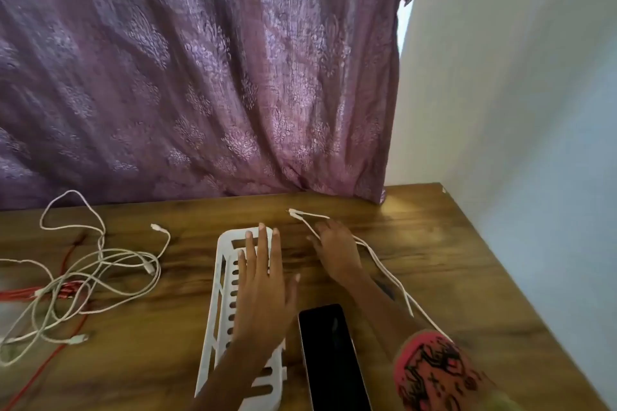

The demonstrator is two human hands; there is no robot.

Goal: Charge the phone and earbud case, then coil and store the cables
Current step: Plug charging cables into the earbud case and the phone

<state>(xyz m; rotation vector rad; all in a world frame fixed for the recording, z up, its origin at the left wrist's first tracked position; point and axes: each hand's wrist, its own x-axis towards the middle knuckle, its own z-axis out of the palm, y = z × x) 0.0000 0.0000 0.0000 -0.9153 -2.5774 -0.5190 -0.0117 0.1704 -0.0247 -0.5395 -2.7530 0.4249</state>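
In the head view, a wooden desk [450, 260] is seen filling the lower half of the frame, with a purple patterned curtain [200, 77] hung behind it and a pale wall [517, 110] at the right. A white slotted tray [222, 264] is laid lengthwise at the lower centre of the frame. The left hand [263, 287] is spread palm down over the tray, its fingers [263, 243] held straight and slightly apart, reaching the tray's far end; nothing is gripped by it. Just right of the tray, at the bottom centre, the phone [329, 354] is laid flat on the desk with its dark screen up, between the two forearms. The right hand [335, 252] is placed above the phone in the frame, right of the tray's far end, on a white cable [377, 260]. Its fingers are bent down onto the cable, but whether the cable is pinched or only pressed cannot be told. The cable's plug ends are seen lying on the desk just beyond the fingertips, and the rest is run back along the forearm toward the lower right, where a pink sleeve [434, 374] with black marks is seen. At the left of the frame, well apart from the tray, a loose tangle [110, 259] of white cables is spread on the desk, crossed by a red cord [20, 294] that is run off the left edge.
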